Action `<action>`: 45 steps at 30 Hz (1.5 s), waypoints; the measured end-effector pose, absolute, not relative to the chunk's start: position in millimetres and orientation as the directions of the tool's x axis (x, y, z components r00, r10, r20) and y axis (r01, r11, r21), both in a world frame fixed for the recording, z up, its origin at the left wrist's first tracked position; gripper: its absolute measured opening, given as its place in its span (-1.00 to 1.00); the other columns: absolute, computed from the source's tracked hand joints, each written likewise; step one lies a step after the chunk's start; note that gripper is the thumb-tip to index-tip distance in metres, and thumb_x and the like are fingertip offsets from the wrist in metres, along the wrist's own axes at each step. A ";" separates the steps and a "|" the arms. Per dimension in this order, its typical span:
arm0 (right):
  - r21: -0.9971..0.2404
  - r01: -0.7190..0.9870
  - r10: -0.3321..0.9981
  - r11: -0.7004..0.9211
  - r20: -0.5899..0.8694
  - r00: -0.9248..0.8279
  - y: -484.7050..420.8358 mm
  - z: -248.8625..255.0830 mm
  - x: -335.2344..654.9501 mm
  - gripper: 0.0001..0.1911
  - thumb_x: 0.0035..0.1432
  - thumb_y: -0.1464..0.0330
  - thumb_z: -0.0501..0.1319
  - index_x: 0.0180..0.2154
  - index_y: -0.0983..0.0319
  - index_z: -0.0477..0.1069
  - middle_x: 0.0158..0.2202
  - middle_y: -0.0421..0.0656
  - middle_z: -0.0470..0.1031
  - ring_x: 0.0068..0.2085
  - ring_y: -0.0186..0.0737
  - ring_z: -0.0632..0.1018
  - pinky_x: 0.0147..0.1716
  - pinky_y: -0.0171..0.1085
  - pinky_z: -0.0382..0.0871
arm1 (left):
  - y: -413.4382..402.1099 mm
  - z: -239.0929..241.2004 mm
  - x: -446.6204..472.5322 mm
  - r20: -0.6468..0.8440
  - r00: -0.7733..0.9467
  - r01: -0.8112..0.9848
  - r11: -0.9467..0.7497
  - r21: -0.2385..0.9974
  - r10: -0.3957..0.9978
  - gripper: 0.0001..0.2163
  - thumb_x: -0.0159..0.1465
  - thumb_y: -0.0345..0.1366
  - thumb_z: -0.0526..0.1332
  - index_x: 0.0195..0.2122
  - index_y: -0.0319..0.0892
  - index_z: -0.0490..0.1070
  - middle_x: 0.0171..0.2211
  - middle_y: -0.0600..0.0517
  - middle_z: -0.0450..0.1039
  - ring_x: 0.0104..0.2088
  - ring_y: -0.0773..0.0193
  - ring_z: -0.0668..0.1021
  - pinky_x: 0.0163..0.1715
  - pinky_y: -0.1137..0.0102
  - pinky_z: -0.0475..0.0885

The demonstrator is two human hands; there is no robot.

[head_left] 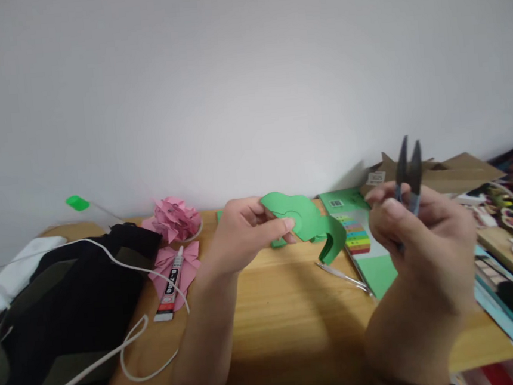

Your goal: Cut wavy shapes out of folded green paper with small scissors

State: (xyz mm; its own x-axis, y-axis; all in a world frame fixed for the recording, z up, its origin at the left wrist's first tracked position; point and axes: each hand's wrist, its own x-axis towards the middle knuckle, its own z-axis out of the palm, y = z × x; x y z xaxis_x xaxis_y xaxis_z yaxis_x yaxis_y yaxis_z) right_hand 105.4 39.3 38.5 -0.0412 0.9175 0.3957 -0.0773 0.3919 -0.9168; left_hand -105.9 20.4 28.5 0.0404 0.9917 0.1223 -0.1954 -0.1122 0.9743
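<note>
My left hand [253, 231] pinches a piece of green paper [305, 212] between thumb and fingers. The paper has a wavy cut outline and a curved line on its face, and a curling strip hangs from its right end. Off to the right, my right hand [422, 244] is closed around a pair of dark scissors [409, 170]. The blades point up and stand a little apart, away from the paper. Most of the scissors' handles are hidden in my palm. Below the hanging strip, a slim silver tool [345, 277] lies on the wooden table [285, 310].
At the left are a pink folded-paper flower [175, 217], a glue tube [170, 287] on pink paper, a white cable [138, 379] and dark cloth [70, 316]. At the right are a green paper pack [353, 226] and an open cardboard box [456, 172]. A pale wall rises behind.
</note>
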 end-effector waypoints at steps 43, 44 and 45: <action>-0.937 -0.001 0.936 0.348 0.347 -0.061 37.6 41.4 103.5 -0.79 0.17 0.15 0.28 -0.33 0.15 0.48 -0.64 -0.34 0.09 -0.62 -0.41 0.10 -0.67 -0.35 -0.06 | 22.2 30.3 -86.6 0.049 -0.203 -0.340 -0.118 0.933 0.978 -0.77 0.07 -0.28 0.37 -0.55 -0.20 0.30 -0.65 0.16 0.39 -0.45 0.19 0.67 -0.44 0.44 0.56; -0.939 -0.068 0.936 0.337 0.342 -0.086 35.6 40.6 102.8 -0.78 0.20 0.14 0.26 -0.33 0.15 0.48 -0.65 -0.35 0.06 -0.64 -0.42 0.06 -0.69 -0.35 -0.11 | 21.6 31.2 -86.8 0.061 -0.238 -0.362 -0.146 0.921 0.969 -0.76 0.07 -0.27 0.37 -0.55 -0.20 0.30 -0.64 0.17 0.38 -0.43 0.18 0.67 -0.41 0.43 0.57; -0.947 -0.111 0.933 0.302 0.317 -0.168 33.3 40.3 101.6 -0.74 0.21 0.11 0.23 -0.33 0.16 0.47 -0.66 -0.35 0.05 -0.65 -0.42 0.04 -0.71 -0.35 -0.13 | 21.0 31.9 -86.9 0.073 -0.262 -0.385 -0.174 0.907 0.962 -0.76 0.07 -0.26 0.37 -0.55 -0.20 0.31 -0.64 0.17 0.38 -0.42 0.18 0.67 -0.38 0.41 0.57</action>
State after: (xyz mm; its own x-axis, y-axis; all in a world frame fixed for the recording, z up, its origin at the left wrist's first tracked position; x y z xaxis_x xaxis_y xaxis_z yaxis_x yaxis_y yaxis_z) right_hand 101.6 33.3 40.3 -0.1681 0.9333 0.3172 -0.1110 0.3018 -0.9469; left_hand -86.9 21.0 31.9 -0.2619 0.9623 0.0731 -0.3849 -0.1736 0.9065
